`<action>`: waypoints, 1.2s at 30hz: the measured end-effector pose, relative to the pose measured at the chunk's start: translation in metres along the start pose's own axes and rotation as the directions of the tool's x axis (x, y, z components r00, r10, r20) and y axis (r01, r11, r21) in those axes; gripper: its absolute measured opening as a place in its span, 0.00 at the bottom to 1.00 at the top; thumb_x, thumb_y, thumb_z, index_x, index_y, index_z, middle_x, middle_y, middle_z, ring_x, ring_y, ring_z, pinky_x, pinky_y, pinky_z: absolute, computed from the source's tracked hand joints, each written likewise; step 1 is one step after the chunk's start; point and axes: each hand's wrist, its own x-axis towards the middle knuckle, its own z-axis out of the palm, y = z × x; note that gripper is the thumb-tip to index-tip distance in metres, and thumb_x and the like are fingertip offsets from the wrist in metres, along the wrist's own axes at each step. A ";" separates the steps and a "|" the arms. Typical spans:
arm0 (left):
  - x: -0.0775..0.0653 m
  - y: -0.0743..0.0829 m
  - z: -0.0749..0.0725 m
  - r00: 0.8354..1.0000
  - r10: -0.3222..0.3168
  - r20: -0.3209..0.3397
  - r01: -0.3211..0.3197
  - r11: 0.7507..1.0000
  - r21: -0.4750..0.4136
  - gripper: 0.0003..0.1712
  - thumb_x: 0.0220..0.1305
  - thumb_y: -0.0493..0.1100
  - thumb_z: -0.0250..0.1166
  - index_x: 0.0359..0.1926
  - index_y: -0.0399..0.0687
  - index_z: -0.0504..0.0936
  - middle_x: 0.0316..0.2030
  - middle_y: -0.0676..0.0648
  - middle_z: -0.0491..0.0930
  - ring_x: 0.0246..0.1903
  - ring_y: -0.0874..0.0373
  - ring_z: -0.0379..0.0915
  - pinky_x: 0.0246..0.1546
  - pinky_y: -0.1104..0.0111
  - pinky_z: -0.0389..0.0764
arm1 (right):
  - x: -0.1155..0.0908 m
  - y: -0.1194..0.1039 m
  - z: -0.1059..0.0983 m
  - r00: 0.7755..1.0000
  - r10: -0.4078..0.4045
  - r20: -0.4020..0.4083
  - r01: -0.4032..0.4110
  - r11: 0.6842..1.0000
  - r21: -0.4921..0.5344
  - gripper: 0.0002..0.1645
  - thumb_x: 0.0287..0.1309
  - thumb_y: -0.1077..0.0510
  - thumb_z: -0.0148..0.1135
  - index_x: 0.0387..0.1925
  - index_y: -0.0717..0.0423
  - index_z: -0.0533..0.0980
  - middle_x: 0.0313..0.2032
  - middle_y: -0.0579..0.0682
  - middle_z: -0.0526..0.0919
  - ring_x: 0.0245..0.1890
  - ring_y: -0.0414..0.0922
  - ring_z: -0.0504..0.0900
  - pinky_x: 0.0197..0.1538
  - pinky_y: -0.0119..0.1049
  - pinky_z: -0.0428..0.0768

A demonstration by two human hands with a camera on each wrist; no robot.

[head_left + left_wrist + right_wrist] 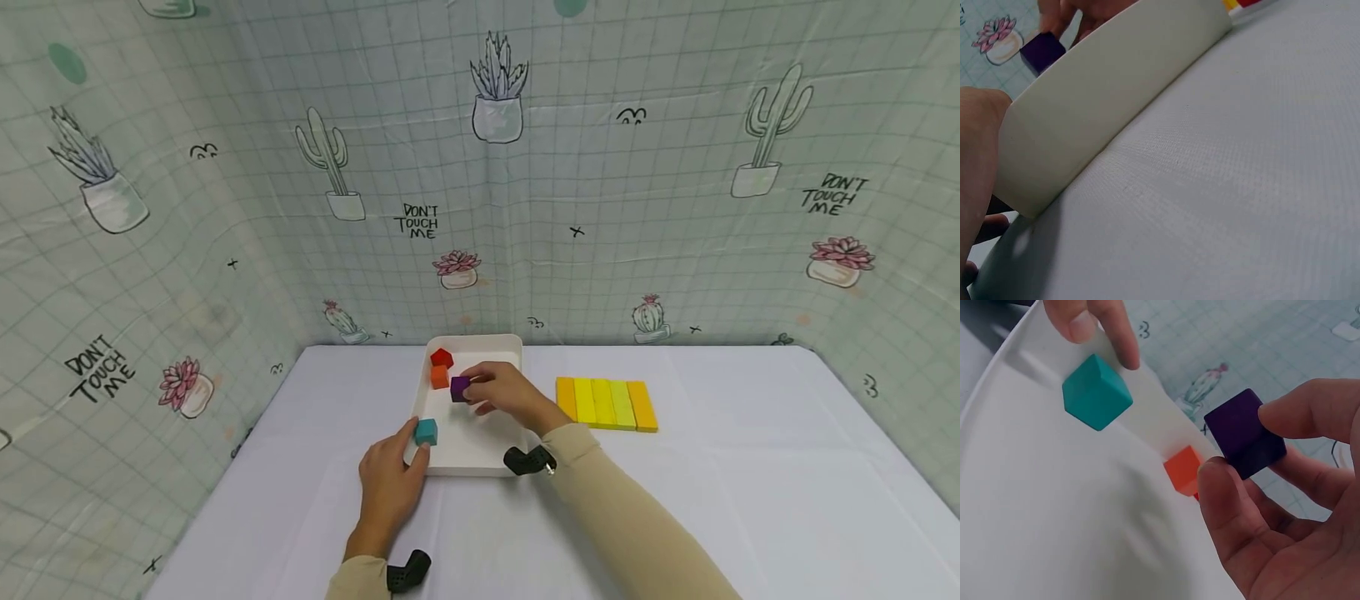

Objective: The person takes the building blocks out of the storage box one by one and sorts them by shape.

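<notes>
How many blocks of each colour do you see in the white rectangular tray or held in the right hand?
Red angular block: 1
Orange cube: 1
Teal cube: 1
Purple cube, in the right hand: 1
Total: 4

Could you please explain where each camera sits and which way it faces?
Head: head-worn, facing forward and down at the tray; left hand, right hand and sleeves show.
Left wrist: worn there, facing the tray's outside; parts of both hands show.
Right wrist: worn there, facing into the tray; both hands' fingers show.
Head and right wrist share the teal cube.
</notes>
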 end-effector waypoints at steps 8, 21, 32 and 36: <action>0.000 0.001 -0.001 1.000 -0.006 0.012 0.006 1.000 -0.006 0.28 0.71 0.48 0.59 0.69 0.48 0.73 0.59 0.40 0.79 0.62 0.41 0.66 0.67 0.41 0.53 | -0.011 0.000 -0.005 0.999 0.002 -0.050 -0.002 1.000 0.011 0.21 0.63 0.59 0.61 0.56 0.61 0.77 0.50 0.57 0.82 0.50 0.60 0.81 0.48 0.43 0.84; 0.000 -0.002 -0.001 1.000 0.005 0.016 -0.004 1.000 -0.010 0.28 0.71 0.47 0.59 0.69 0.48 0.73 0.60 0.39 0.79 0.62 0.40 0.66 0.66 0.41 0.54 | -0.040 0.004 -0.011 0.987 0.031 -0.156 -0.009 0.991 0.135 0.22 0.62 0.55 0.63 0.57 0.57 0.77 0.48 0.55 0.83 0.45 0.52 0.82 0.47 0.40 0.84; -0.001 -0.004 0.000 1.000 0.014 0.006 -0.014 1.000 -0.014 0.28 0.70 0.47 0.59 0.69 0.47 0.74 0.59 0.39 0.79 0.62 0.40 0.67 0.66 0.40 0.54 | -0.064 0.015 -0.018 0.982 0.022 -0.186 0.002 0.992 0.130 0.22 0.63 0.56 0.62 0.57 0.57 0.77 0.48 0.55 0.84 0.44 0.51 0.82 0.45 0.40 0.84; 0.000 -0.003 0.001 1.000 0.010 0.006 -0.009 1.000 -0.013 0.28 0.70 0.48 0.59 0.69 0.47 0.74 0.59 0.39 0.79 0.62 0.40 0.67 0.65 0.40 0.54 | -0.070 0.017 -0.024 0.979 0.023 -0.202 0.001 0.993 0.116 0.22 0.63 0.55 0.62 0.58 0.56 0.78 0.48 0.54 0.84 0.44 0.51 0.83 0.46 0.41 0.84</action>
